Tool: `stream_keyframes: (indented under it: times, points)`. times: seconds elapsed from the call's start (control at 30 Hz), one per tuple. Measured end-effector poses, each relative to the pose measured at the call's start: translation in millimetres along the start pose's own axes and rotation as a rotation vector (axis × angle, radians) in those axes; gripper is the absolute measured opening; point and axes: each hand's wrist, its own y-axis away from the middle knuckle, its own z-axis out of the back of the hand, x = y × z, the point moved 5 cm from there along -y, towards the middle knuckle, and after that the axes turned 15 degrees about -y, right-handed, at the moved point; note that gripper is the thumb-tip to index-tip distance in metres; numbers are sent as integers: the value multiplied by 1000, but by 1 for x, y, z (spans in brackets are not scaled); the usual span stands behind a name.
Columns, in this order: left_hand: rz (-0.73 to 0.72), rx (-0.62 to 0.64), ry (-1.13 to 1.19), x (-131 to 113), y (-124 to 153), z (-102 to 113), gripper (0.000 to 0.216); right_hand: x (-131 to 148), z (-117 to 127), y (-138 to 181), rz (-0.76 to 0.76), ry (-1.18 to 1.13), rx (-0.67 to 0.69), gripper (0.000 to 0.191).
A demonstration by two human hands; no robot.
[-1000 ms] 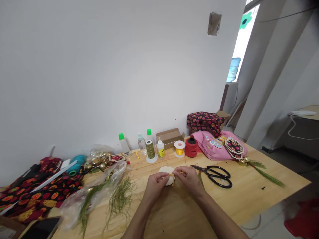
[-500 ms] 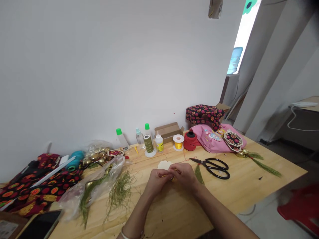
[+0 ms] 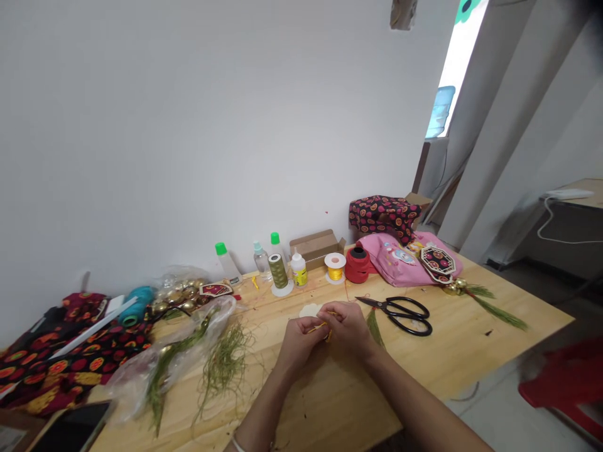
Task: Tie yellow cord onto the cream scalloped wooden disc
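Observation:
My left hand (image 3: 300,342) and my right hand (image 3: 347,328) meet over the middle of the wooden table (image 3: 452,364). Both are pinched on a thin yellow cord (image 3: 319,327) that runs between them. A small cream scalloped piece (image 3: 309,310) lies just behind my fingers, partly hidden by them. Whether the cord is fixed to it I cannot tell. A green tassel (image 3: 374,328) lies right beside my right wrist. Black scissors (image 3: 402,314) rest a little farther right.
Along the wall stand glue bottles (image 3: 226,262), an olive thread spool (image 3: 277,274), a yellow cord spool (image 3: 335,267), a red spool (image 3: 357,264) and a cardboard box (image 3: 315,246). Pink cloth (image 3: 400,260) lies at right, patterned fabric (image 3: 61,358) and green threads (image 3: 226,364) at left.
My hands have drawn closer together and now cover most of the cream piece. The camera has tipped slightly upward.

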Motion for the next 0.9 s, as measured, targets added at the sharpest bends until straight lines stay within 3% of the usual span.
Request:
stream_keyframes:
  times: [0.2, 0.33, 0.6, 0.9]
  points:
    - [31, -25, 2, 2, -1, 1, 18, 7, 8, -1, 44, 27, -86, 14]
    - [50, -83, 145, 3, -1, 5, 19, 11, 17, -2, 13, 21, -169, 14]
    - [74, -56, 254, 2, 3, 12, 27, 9, 17, -2, -24, -24, -148, 17]
    - [82, -146, 241, -1, 3, 17, 26, 17, 13, 0, 24, -12, -101, 14]
